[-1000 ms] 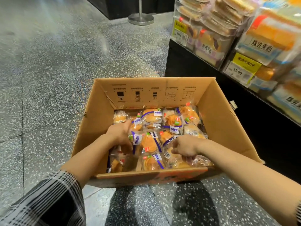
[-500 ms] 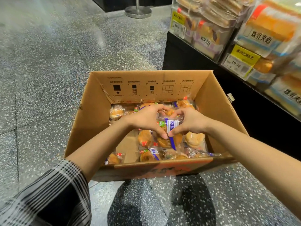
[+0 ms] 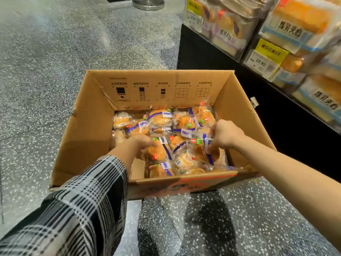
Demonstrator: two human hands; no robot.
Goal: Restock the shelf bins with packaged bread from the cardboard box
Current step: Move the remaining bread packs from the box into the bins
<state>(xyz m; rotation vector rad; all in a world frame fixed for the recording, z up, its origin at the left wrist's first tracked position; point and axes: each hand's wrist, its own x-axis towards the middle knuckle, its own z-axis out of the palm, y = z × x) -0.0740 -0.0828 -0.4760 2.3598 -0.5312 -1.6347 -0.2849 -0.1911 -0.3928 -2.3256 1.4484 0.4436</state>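
Two hands inside the cardboard box at centre, left hand curled on a bread packet, right hand pinching another packet – shelf bins at two o'clock, speckled floor.

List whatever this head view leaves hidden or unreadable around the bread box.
- Left hand fingers: curled under, behind the hand.
- Cardboard box floor: covered by bread packets.
- Shelf bins: cut off by the right edge, blurred.
- Packet labels: too small.
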